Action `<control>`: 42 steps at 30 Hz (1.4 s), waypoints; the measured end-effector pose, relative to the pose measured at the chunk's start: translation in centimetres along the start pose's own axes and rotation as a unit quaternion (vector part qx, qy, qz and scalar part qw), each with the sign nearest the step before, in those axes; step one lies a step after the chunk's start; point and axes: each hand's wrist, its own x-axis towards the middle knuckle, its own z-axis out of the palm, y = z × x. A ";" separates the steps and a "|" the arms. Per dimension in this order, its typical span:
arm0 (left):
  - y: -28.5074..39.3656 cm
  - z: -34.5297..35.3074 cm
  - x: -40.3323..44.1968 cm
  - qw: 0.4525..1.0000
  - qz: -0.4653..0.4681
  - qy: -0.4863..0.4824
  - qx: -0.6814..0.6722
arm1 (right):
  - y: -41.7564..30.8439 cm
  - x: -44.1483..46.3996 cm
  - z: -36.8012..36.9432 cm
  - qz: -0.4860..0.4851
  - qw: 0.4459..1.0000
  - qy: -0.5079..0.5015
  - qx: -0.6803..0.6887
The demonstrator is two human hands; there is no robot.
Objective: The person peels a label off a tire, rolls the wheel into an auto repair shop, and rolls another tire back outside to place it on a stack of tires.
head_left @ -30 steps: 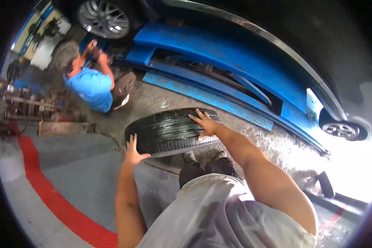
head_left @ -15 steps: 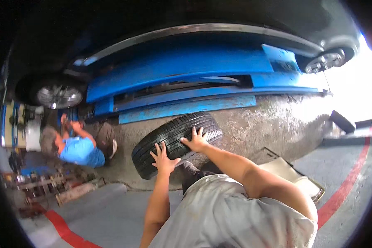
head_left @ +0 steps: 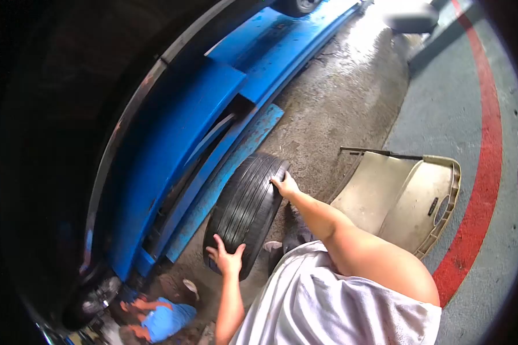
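A black tyre (head_left: pixel 242 204) stands upright on its tread in the middle of the view, beside the blue lift. My left hand (head_left: pixel 227 260) rests at its lower end, thumb and fingers spread against the tread. At the tyre's upper right edge is my right hand (head_left: pixel 286 185), its thumb on the tread side and its other fingers partly hidden at the rim. The tyre is between my two hands.
A blue car lift (head_left: pixel 172 132) runs diagonally under a dark car. At lower left a person in blue (head_left: pixel 170 319) crouches by a wheel (head_left: pixel 101 296). A beige panel (head_left: pixel 394 198) lies on the right, near a red floor line (head_left: pixel 489 144).
The view has swung round to the right. The tyre now lines up more with the lift, my hands have shifted along it, and the beige panel has come fully into view.
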 end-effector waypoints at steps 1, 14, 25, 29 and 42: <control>4.4 -0.5 1.3 0.998 -0.020 -0.030 0.045 | -0.3 -1.1 -1.3 0.006 1.000 0.008 0.012; 14.7 1.8 12.8 0.973 0.152 -0.152 -0.084 | -1.5 -9.4 -11.5 0.074 0.948 0.096 0.294; 15.9 2.0 16.4 0.929 0.236 -0.277 0.057 | 1.9 0.8 -30.8 -0.015 0.900 0.308 0.307; 14.8 4.8 19.5 0.931 0.177 -0.316 0.051 | 3.9 6.0 -39.5 -0.028 0.890 0.277 0.361; 54.3 17.0 34.7 0.819 0.384 -0.407 0.122 | -3.3 9.2 -43.9 0.020 0.895 0.375 0.243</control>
